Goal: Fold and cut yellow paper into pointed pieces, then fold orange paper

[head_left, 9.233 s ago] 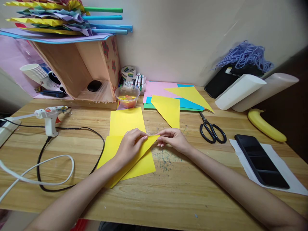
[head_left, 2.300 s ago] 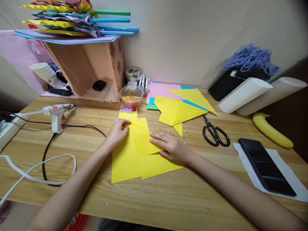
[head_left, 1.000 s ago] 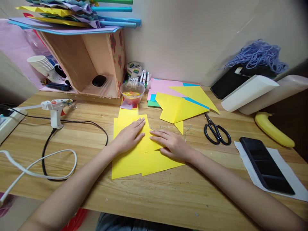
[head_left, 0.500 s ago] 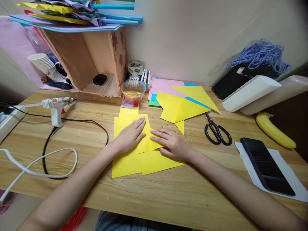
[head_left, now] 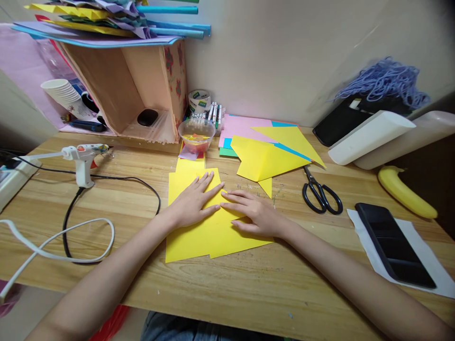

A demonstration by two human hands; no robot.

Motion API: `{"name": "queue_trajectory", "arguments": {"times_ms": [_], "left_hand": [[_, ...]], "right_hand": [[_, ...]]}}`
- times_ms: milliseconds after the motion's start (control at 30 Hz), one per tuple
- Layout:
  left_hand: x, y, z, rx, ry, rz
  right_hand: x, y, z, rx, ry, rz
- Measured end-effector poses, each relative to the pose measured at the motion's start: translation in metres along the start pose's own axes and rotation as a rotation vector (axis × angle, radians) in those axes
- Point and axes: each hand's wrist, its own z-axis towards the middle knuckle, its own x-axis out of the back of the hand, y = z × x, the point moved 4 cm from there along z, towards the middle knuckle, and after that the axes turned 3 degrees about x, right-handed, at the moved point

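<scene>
Several overlapping sheets of yellow paper [head_left: 202, 244] lie on the wooden table in front of me. On their left part my left hand [head_left: 194, 201] rests flat, fingers spread. My right hand [head_left: 254, 213] lies on the right side of the paper, its fingers stretched toward the left fingertips. Both hands press on the yellow surface; the paper directly under them is hidden. Just beyond my right hand are cut yellow paper pieces [head_left: 270, 158] with slanted edges, on top of pink and blue sheets [head_left: 245, 127]. Black-handled scissors [head_left: 322, 194] lie to the right.
A glue gun [head_left: 82, 163] and its looped cables stand at the left. A clear bowl [head_left: 196, 135] with small scraps sits behind the paper, beside markers [head_left: 215, 113] and a tape roll [head_left: 199, 100]. At the right are a phone [head_left: 394, 246], a banana [head_left: 405, 192] and white rolls [head_left: 371, 137].
A raised, folded-looking yellow flap under the hands now lies flat. My left fingers have spread wider and shifted slightly right; the right thumb has moved up onto the paper.
</scene>
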Motion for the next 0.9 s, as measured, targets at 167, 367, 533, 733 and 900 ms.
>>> {"name": "queue_trajectory", "arguments": {"times_ms": [167, 367, 533, 733, 900], "left_hand": [[0.001, 0.000, 0.001, -0.015, -0.010, 0.000], [0.002, 0.001, 0.002, 0.002, -0.005, 0.012], [0.003, 0.001, 0.002, 0.009, 0.004, 0.000], [0.003, 0.001, 0.002, 0.007, 0.009, 0.003], [0.002, 0.001, 0.002, 0.011, -0.016, 0.022]], "right_hand": [[0.003, 0.005, -0.001, -0.016, 0.060, 0.053], [0.005, 0.006, -0.002, -0.078, 0.156, 0.048], [0.008, 0.008, -0.003, -0.127, 0.227, 0.005], [0.013, 0.006, -0.004, -0.185, 0.279, -0.110], [0.018, 0.009, -0.004, -0.114, 0.237, -0.207]]}}
